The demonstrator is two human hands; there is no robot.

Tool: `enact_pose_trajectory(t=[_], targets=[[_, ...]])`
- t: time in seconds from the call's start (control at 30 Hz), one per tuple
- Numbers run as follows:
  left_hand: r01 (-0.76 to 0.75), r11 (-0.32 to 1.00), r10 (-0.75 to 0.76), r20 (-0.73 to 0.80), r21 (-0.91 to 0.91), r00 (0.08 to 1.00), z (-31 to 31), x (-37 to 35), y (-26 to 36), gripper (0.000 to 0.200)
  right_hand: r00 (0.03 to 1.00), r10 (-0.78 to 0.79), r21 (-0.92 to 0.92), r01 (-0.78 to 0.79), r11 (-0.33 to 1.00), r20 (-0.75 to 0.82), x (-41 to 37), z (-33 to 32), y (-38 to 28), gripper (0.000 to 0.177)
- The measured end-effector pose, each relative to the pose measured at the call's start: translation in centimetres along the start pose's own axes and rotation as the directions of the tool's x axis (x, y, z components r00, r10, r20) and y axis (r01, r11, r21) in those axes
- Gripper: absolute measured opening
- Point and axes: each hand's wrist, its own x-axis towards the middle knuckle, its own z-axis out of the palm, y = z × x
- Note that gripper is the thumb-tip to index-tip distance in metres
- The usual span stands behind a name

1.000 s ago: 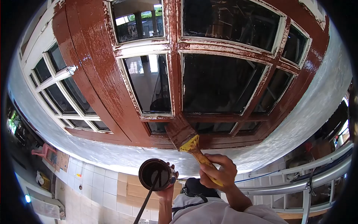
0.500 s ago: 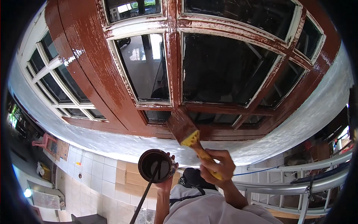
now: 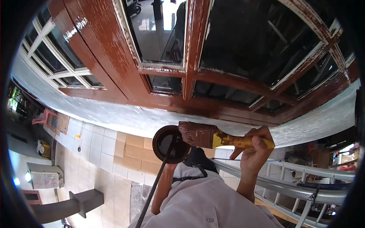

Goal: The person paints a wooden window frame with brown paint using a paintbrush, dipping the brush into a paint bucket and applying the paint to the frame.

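My right hand (image 3: 255, 147) is closed on the yellow handle of a wide paintbrush (image 3: 199, 134). Brown paint coats its bristles, which lie level at the right rim of a paint can (image 3: 156, 155). That can is held up by my left hand (image 3: 171, 167), mostly hidden beneath it. A long dark stick (image 3: 155, 186) leans out of the can over its near side. Dark paint shows inside. Ahead is a window frame (image 3: 152, 99) of glossy red-brown wood, with white patches still showing along several glazing bars.
An aluminium ladder (image 3: 281, 186) stands close on my right. A pale wall (image 3: 125, 116) runs below the window. Flattened cardboard (image 3: 135, 152) covers part of the tiled floor (image 3: 97, 146). At the left are a white-barred window (image 3: 49, 40) and a red plastic chair (image 3: 47, 117).
The brush has come off the lower window frame and swung right and level, to the can's rim. The can has moved slightly up and right, and the view has shifted.
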Motion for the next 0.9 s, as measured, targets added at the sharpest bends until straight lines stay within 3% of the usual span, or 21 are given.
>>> enact_pose_trajectory(t=[0.23,0.33,0.73,0.9], targets=[[0.22,0.974,-0.217,0.045,-0.054,0.975,-2.0,0.7,-3.3,0.066,0.954,0.256,-0.104,-0.274,0.956,-0.157,-0.3,-2.3,1.3,0.034],[0.285,0.956,-0.282,0.048,-0.07,0.958,-2.8,0.9,-4.6,0.066,0.927,0.337,-0.133,-0.359,0.924,-0.164,-0.7,-3.4,2.3,0.025],[0.402,0.909,-0.402,0.021,-0.108,0.916,-5.3,0.4,-8.4,0.065,0.903,0.285,-0.042,-0.314,0.948,-0.321,-2.9,-10.1,4.7,0.027],[0.432,0.897,-0.432,0.017,-0.096,0.902,-4.9,0.3,-9.3,0.064,0.923,0.332,0.078,-0.322,0.943,-0.195,-3.5,-12.2,4.5,0.025]])
